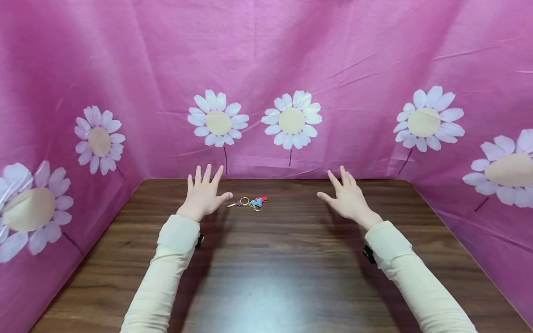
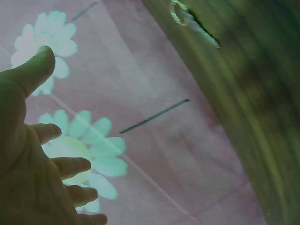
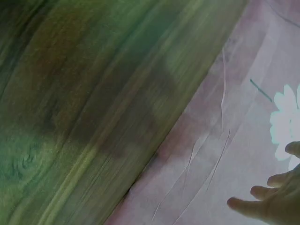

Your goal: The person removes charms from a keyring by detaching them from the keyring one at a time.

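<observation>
A keychain (image 1: pixel 257 202) with a light blue and red charm lies on the far part of the table, its gold ring and a small key-like piece pointing left. My left hand (image 1: pixel 202 194) is held over the table just left of it, fingers spread and thumb toward the small piece. That piece (image 2: pixel 205 33) also shows at the top of the left wrist view, while the charm is out of that view. Farther right, my right hand (image 1: pixel 349 199) has its fingers extended and holds nothing. Four of its fingers (image 3: pixel 248 206) show at the lower right of the right wrist view.
The dark wood-grain table (image 1: pixel 283 259) has rounded far corners. A pink curtain (image 1: pixel 258 55) printed with white daisies stands behind it and along both sides. Both wrists wear small black devices under pale sleeves (image 1: pixel 162 273).
</observation>
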The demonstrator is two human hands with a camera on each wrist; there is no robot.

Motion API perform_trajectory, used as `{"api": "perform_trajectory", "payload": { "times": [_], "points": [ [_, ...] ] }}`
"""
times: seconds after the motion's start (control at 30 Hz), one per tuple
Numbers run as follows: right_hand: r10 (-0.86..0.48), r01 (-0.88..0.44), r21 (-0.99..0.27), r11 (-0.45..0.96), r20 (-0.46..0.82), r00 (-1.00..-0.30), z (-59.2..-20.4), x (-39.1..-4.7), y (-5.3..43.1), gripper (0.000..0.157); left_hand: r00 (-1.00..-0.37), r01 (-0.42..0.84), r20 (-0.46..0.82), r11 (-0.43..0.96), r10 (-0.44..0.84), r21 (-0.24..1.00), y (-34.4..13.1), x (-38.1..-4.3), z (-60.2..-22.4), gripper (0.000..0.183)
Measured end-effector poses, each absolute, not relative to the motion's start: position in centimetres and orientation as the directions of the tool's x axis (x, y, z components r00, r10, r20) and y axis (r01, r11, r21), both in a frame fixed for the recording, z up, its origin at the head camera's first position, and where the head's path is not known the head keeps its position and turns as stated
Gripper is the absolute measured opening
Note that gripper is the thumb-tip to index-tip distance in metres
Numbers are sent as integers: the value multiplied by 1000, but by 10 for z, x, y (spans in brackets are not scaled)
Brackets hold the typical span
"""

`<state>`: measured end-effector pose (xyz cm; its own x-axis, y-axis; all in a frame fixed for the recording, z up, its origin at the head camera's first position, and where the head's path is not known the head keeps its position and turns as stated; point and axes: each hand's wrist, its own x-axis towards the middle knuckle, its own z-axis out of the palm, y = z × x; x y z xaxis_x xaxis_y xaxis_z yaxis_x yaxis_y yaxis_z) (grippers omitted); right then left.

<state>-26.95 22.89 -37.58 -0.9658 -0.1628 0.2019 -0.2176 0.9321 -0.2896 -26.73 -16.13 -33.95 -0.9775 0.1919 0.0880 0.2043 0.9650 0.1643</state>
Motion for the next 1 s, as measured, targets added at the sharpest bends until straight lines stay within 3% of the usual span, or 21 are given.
{"api": "perform_trajectory", "payload": {
  "times": [0.27,0.43,0.57,0.83,1.0],
  "points": [
    [-243,-357,-394,847,309,-919,-376,-265,207,69,-934,338,190,920,303,197,-164,-259,-338,75],
    [-304,-431,-429,794,335,-892,-392,-265,193,58,-892,425,301,852,338,305,-166,-252,-358,62],
    [-343,-475,-440,762,347,-873,-406,-265,181,48,-895,421,333,812,298,404,-165,-252,-372,47],
    [-403,-453,-392,801,207,-892,-421,-275,161,36,-928,369,273,738,254,566,-167,-269,-398,32],
    [-456,-502,-390,772,210,-865,-423,-292,146,32,-934,356,206,729,291,585,-168,-288,-412,28]
  ]
}}
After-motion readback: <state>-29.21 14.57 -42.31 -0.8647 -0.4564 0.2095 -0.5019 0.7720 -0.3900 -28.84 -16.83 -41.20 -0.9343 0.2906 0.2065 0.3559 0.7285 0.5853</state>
